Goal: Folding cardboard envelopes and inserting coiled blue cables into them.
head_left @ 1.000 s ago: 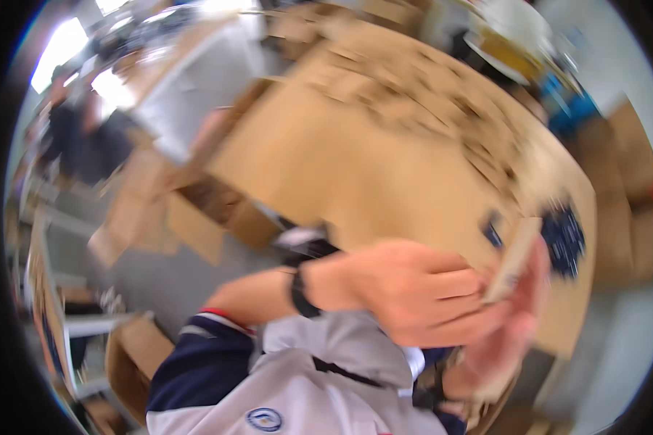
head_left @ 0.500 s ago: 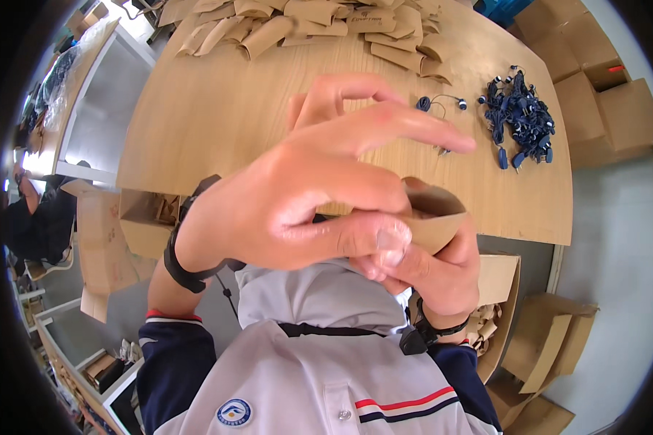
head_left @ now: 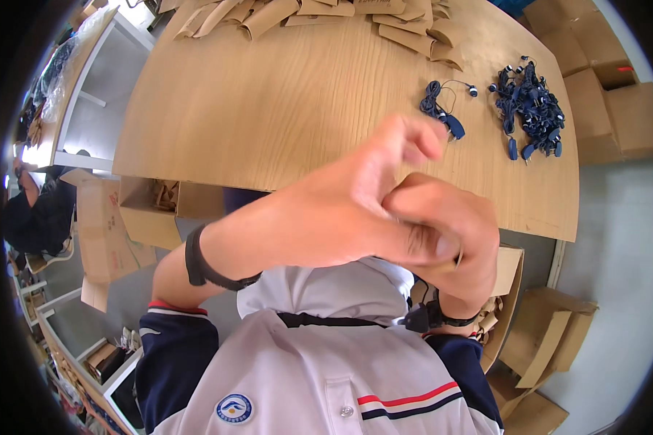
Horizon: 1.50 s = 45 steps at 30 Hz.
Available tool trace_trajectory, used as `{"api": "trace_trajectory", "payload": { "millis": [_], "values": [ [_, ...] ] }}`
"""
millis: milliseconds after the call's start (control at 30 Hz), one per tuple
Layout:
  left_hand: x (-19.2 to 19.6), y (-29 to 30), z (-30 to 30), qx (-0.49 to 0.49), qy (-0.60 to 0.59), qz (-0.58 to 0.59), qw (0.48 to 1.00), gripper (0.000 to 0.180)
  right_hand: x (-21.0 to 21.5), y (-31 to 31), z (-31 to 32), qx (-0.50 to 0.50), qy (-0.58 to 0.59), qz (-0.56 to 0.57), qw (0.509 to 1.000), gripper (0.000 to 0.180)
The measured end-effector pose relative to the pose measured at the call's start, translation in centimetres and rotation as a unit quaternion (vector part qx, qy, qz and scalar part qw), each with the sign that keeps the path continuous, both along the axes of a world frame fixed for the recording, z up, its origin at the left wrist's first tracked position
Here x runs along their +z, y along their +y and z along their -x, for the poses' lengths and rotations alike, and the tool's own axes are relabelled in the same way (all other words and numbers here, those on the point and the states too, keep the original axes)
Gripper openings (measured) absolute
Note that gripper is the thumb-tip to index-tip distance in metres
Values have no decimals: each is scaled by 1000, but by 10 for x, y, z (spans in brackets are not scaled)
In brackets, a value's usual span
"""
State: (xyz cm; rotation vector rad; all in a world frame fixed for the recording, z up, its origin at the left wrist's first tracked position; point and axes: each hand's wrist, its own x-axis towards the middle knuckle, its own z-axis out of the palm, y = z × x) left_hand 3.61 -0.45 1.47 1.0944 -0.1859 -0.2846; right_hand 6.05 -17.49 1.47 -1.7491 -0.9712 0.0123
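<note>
My hands are together in front of my waist, over the table's near edge. My right hand (head_left: 457, 221) is closed, its fingers bent around a brown cardboard sleeve (head_left: 457, 259), of which only a thin edge shows. My left hand (head_left: 366, 192) lies across it from the left, thumb pressed against the right hand's grip. The left index finger is curled and blurred, and the other left fingers are mostly hidden. Beyond the hands on the table rests a dark blue earphone set (head_left: 435, 101) with coiled cord and a flat blue piece.
Several flat cardboard sleeves (head_left: 319, 10) lie along the table's (head_left: 268, 109) far side. A heap of blue earphones (head_left: 533, 109) sits at the right. Open cartons (head_left: 149, 225) stand below the table on the left, with more boxes (head_left: 548, 341) on the right.
The cardboard sleeve's open end, visible before, is now almost hidden inside my right hand. My left fingers have curled inward, and the earphone set is more fully in view.
</note>
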Motion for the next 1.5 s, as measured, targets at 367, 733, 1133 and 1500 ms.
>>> {"api": "trace_trajectory", "payload": {
  "millis": [367, 733, 1133, 1500],
  "values": [
    [-15, 2, -11, 290, -601, -441, 600, 46, -11, 9, 10, 60, 280, -227, 931, 39],
    [-7, -7, -14, 248, -633, -434, 592, 16, -15, 7, 25, -228, 233, -271, 906, 56],
    [8, 24, -14, 136, -458, -284, 831, 52, -23, -2, 14, -268, -70, -74, 958, 7],
    [-4, 6, -9, 128, -313, -104, 935, 9, 18, -2, 3, -182, -302, 13, 936, 27]
  ]
}}
